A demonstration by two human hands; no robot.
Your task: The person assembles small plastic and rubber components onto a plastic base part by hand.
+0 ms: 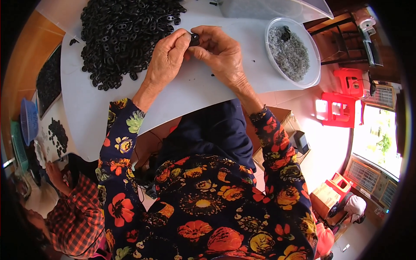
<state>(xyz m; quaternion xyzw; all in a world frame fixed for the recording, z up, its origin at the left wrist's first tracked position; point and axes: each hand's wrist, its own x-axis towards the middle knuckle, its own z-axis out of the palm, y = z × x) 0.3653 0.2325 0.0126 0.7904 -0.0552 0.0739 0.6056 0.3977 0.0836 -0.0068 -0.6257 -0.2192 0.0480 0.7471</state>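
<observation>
Above the table's near middle, my left hand (168, 57) pinches a small black plastic piece (194, 40) between thumb and fingers. My right hand (223, 54) meets it from the other side, its thumb and curled fingers closed on the same piece, which they partly cover. Just left of my hands lies a big heap of black oval pieces with two holes (117, 39). A round clear tub (315, 73) stands to the right, filled with small clear plastic bits (288, 56); a dark piece lies on top of them.
The light table (173, 102) carries a few black crumbs. A translucent bin (277, 9) stands at its far edge. On the left, a co-worker in a checked shirt (78, 216) reaches toward more black pieces (58, 136). Red stools (342, 110) stand right; another person (353, 208) is lower right.
</observation>
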